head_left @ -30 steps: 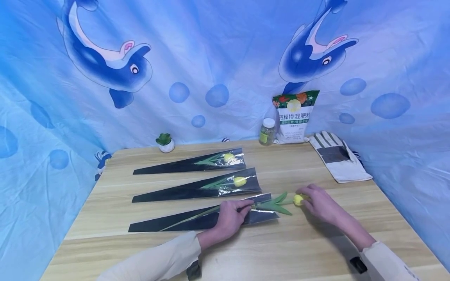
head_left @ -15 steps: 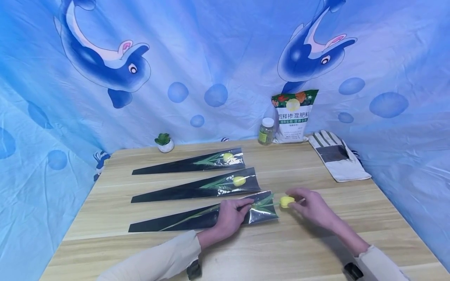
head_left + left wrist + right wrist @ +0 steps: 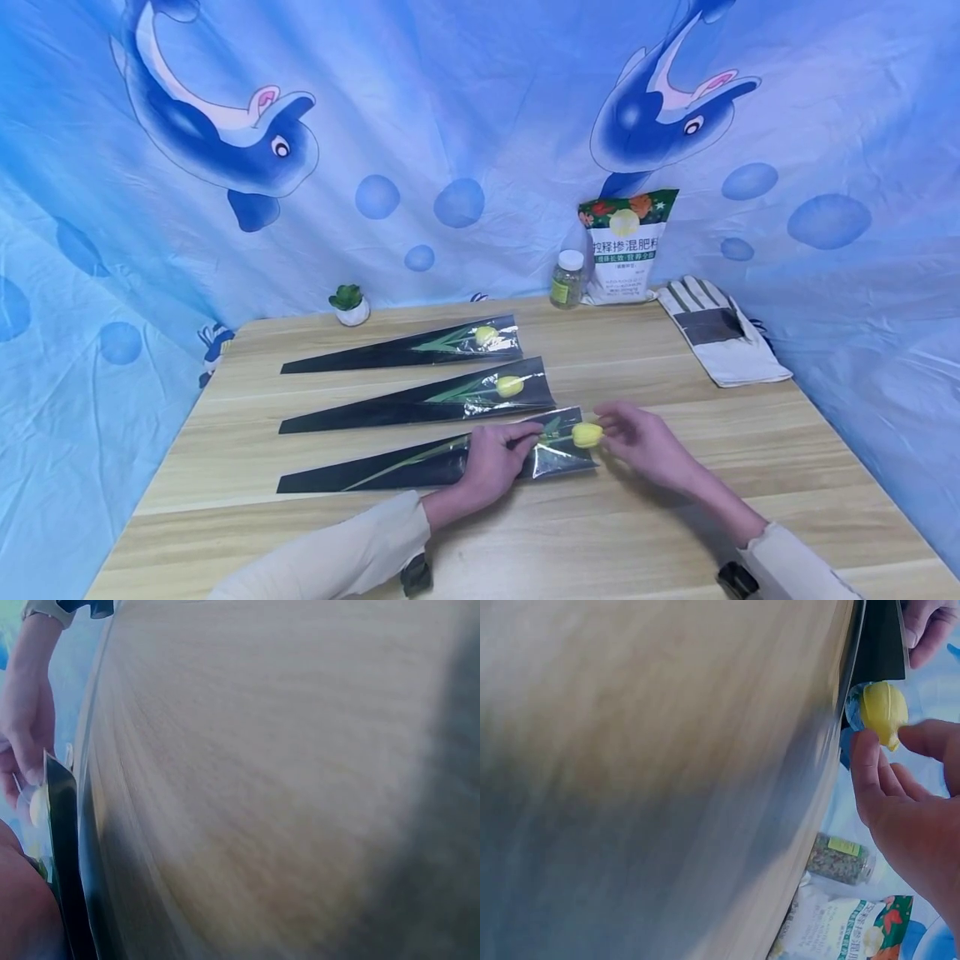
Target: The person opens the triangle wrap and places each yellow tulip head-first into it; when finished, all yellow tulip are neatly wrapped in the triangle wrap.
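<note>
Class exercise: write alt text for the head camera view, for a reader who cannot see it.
A person's right hand pinches a yellow tulip at the mouth of a black-and-clear sleeve, which the left hand holds on a wooden table. Two wrapped tulips lie behind; a fertiliser bag, jar and work glove sit at the back.
</note>
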A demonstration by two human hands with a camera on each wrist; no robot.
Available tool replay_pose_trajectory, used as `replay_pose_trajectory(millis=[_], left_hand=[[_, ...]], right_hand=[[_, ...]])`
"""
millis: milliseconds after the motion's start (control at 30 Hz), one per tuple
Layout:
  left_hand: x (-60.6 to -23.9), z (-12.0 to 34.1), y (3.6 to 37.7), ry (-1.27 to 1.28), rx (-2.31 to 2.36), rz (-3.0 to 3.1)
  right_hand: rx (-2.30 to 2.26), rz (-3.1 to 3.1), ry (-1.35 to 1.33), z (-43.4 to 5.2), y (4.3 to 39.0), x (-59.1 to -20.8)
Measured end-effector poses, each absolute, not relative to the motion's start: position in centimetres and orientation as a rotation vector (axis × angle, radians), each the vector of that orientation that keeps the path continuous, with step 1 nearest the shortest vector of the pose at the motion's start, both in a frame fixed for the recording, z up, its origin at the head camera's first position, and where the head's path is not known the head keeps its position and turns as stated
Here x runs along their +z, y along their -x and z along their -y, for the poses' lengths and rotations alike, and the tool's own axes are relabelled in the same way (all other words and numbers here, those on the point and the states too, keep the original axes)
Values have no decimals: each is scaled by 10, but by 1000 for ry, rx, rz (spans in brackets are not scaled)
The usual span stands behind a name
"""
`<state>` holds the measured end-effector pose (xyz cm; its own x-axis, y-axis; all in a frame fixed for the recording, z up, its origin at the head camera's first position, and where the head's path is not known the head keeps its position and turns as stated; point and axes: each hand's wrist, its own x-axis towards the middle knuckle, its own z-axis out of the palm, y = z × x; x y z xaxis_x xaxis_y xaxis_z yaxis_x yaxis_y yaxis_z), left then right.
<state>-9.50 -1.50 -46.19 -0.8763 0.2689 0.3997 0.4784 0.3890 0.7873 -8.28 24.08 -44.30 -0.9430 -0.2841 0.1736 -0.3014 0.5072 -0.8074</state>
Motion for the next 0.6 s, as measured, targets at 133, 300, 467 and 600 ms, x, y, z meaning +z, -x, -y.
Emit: replay_pose_trajectory(millis=[133,300,467,600], left_hand=[[-461,15,96,671,-1481,2443],[-462,15,97,677,-1465,2439],[-462,13,97,673,-1460,2436],[-461,11,97,681,-1461,2437]], right_hand=[[1597,2700,-524,-239,82,-440],[1783,2669,-533,-237,80,-436],[1891,2641,-555,-231,79,-435],[1973,2626,-551,-226,80,-436]])
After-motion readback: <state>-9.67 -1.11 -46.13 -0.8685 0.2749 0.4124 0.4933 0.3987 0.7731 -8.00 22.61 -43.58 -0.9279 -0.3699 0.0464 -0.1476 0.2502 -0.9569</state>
